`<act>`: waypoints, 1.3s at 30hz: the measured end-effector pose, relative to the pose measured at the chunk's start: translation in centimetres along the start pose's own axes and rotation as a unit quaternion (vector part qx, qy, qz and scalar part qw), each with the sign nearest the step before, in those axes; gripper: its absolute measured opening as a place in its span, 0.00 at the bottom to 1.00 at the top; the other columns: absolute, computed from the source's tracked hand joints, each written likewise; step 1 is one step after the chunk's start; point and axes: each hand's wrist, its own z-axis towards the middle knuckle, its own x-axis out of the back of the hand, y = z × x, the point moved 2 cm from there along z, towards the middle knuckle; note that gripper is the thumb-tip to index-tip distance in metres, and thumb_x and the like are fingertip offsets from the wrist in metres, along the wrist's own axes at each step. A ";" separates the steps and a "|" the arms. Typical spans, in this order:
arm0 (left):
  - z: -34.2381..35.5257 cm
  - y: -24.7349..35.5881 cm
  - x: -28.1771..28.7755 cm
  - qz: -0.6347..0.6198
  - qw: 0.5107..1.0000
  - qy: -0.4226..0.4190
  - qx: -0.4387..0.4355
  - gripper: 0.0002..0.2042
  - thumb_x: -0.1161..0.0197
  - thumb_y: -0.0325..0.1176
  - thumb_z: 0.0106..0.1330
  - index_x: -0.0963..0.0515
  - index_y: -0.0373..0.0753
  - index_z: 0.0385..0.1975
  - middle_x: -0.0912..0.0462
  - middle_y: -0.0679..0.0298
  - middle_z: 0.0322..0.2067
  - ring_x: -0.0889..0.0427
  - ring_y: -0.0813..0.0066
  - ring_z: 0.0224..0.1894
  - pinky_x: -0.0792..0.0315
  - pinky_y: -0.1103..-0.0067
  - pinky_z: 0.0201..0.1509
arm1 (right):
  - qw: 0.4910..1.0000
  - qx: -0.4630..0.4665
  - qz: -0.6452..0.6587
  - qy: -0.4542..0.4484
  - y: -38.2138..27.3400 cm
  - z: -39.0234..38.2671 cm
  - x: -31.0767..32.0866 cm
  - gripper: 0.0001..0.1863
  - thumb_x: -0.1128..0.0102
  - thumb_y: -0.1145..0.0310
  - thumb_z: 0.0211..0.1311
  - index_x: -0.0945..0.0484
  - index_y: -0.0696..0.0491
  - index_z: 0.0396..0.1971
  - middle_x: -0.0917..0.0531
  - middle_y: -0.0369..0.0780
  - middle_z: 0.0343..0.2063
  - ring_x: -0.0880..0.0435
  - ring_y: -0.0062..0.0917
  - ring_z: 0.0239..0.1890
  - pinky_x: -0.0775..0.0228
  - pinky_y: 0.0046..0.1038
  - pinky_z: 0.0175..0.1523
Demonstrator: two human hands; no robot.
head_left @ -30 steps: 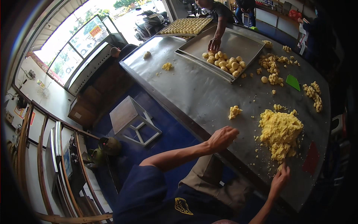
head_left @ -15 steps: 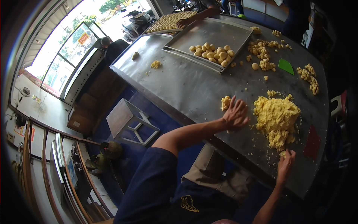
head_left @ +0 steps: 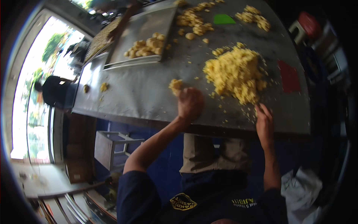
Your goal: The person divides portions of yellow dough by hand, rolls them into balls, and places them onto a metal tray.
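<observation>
A large mound of crumbly yellow dough (head_left: 236, 74) lies on the metal table (head_left: 138, 93) in front of me. My right hand (head_left: 264, 123) is at the mound's near edge, fingers bent together; whatever they hold is hidden. Left of the mound, my left hand (head_left: 191, 105) is low over the tabletop and smeared by motion, so its fingers cannot be made out. Just beyond it sits a small lump of dough (head_left: 175, 85). Loose crumbs are scattered between the hands and around the mound.
A metal tray (head_left: 149, 26) holds several round dough balls (head_left: 143, 48). More dough pieces (head_left: 194, 20) lie beyond, by a green scraper (head_left: 224, 19). A red scraper (head_left: 289, 76) is right of the mound. A stool (head_left: 108, 149) stands left; a person (head_left: 57, 91) is at far left.
My view has turned, shifting the table leftward and up in the picture. My left hand, spread before, is now blurred and nearer the small lump. My right hand stays at the mound's near edge.
</observation>
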 end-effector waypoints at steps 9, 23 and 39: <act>-6.3 -1.1 1.9 -0.231 0.961 0.015 0.151 0.09 0.43 0.34 0.69 0.25 0.40 0.45 0.23 0.56 0.45 0.27 0.56 0.51 0.37 0.61 0.57 | 0.901 -0.199 0.365 -0.128 2.6 0.4 1.3 0.27 0.42 0.83 0.62 0.26 0.55 0.63 0.17 0.48 0.47 0.18 0.24 0.37 0.26 0.24 0.41; -2.7 6.7 5.1 -0.684 0.703 0.034 0.191 0.13 0.46 0.34 0.76 0.20 0.30 0.47 0.12 0.53 0.33 0.12 0.68 0.36 0.21 0.74 0.37 | 0.953 -0.008 0.302 0.030 -10.2 2.1 -3.4 0.20 0.37 0.81 0.56 0.17 0.55 0.50 0.15 0.46 0.44 0.16 0.42 0.40 0.22 0.36 0.46; -2.6 5.8 3.9 -0.596 0.792 -0.043 0.124 0.15 0.28 0.29 0.53 0.22 0.36 0.40 0.14 0.48 0.34 0.14 0.47 0.40 0.22 0.65 0.41 | 0.961 0.066 0.267 0.001 -12.7 1.7 -2.6 0.16 0.36 0.80 0.56 0.16 0.58 0.46 0.16 0.45 0.45 0.16 0.37 0.44 0.23 0.32 0.50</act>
